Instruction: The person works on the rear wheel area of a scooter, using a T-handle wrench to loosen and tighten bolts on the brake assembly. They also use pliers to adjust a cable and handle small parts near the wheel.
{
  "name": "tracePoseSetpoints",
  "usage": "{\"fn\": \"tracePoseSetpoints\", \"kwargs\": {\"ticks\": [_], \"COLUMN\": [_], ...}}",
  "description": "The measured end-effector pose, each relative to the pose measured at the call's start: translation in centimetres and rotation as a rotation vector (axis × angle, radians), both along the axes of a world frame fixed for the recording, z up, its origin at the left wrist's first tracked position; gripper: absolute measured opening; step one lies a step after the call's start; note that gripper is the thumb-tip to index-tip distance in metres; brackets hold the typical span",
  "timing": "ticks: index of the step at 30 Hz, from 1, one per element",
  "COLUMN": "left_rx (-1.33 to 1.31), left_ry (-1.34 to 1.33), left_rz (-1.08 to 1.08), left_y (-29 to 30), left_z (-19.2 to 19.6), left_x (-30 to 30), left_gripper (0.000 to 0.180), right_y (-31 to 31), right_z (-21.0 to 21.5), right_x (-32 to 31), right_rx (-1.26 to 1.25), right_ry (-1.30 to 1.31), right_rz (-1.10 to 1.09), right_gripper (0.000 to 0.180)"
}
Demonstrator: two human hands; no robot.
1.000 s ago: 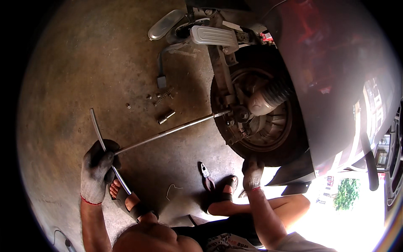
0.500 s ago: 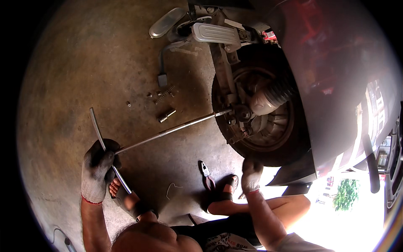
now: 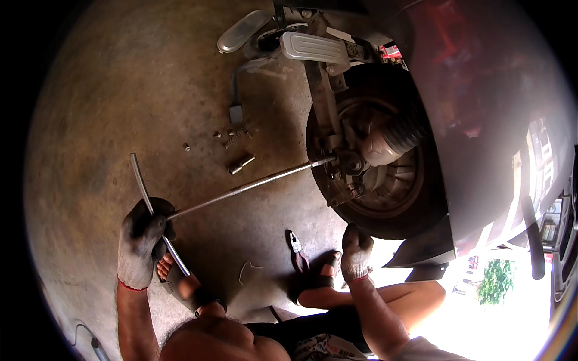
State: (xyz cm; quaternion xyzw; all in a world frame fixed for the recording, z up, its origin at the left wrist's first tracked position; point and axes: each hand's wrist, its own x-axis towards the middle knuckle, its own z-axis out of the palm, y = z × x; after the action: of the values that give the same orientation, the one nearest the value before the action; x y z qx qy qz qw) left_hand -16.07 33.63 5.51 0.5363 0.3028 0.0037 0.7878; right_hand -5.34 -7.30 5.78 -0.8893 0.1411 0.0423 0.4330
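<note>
My left hand (image 3: 142,240), in a grey-and-white work glove, is closed round the crossbar of a long steel T-handle wrench (image 3: 241,189). The wrench's shaft slants up to the right, and its far end meets the metal parts beside the wheel hub (image 3: 355,163). Just under the tire (image 3: 385,230), my right hand (image 3: 357,253) wears a similar glove, with its fingers curled closed; whether anything is inside them is hidden. Pliers (image 3: 297,249) with dark handles lie on the floor between my hands. A bent wire (image 3: 248,271) lies closer to my left foot.
Above the wrench, a socket (image 3: 241,165), a spring (image 3: 238,135) and small nuts lie on the concrete floor (image 3: 120,102). A pedal arm (image 3: 235,99) and a ribbed footrest (image 3: 314,47) jut out near the wheel. Glossy dark bodywork (image 3: 494,132) fills the right side.
My right hand has shifted slightly left and down along the tire's lower edge. My left hand keeps its grip, and the wrench has hardly moved.
</note>
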Motion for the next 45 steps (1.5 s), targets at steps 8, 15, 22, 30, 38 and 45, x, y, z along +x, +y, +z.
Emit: {"fn": "tracePoseSetpoints", "kwargs": {"ticks": [8, 15, 22, 30, 38, 45], "left_rx": [0.021, 0.022, 0.015, 0.018, 0.029, 0.049], "left_ry": [0.000, 0.034, 0.005, 0.018, 0.006, -0.027], "left_rz": [-0.021, -0.024, -0.001, -0.003, -0.021, -0.024], "left_y": [0.1, 0.1, 0.1, 0.0, 0.1, 0.0], "left_z": [0.1, 0.7, 0.2, 0.5, 0.2, -0.2], "left_x": [-0.1, 0.0, 0.0, 0.2, 0.0, -0.2], "left_gripper": [0.019, 0.020, 0.020, 0.021, 0.021, 0.022], "right_y": [1.6, -2.0, 0.7, -3.2, -0.8, 0.3], "right_z": [0.6, -0.5, -0.3, -2.7, -0.1, 0.6], "right_x": [0.0, 1.3, 0.3, -0.2, 0.3, 0.8], "right_rx": [-0.021, 0.067, 0.148, 0.037, 0.099, 0.205], "right_ry": [-0.076, -0.100, -0.175, -0.155, -0.073, -0.068], "right_rz": [-0.131, -0.184, -0.237, -0.109, -0.145, -0.203], "right_gripper": [0.015, 0.013, 0.019, 0.018, 0.009, 0.007]}}
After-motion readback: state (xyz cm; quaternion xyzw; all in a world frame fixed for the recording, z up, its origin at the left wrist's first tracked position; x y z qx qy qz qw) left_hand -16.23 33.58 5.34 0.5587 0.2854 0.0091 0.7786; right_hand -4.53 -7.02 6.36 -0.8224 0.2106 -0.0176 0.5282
